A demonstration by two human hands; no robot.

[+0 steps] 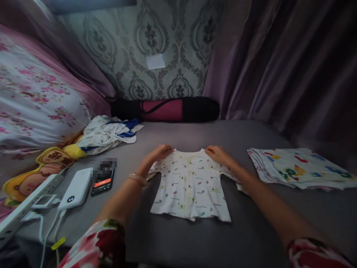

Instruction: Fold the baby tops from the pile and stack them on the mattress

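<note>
A small white baby shirt with tiny printed figures lies spread flat on the grey surface in front of me. My left hand pinches the shirt's left shoulder, fingers closed on the cloth. My right hand grips the right shoulder the same way. Both sleeves stick out under my wrists. A bracelet sits on my left wrist.
Folded colourful printed cloths lie stacked at the right. A crumpled white and blue garment pile lies at the back left. A white power bank, a phone and a power strip rest at the left. A rolled black and pink mat lies against the wall.
</note>
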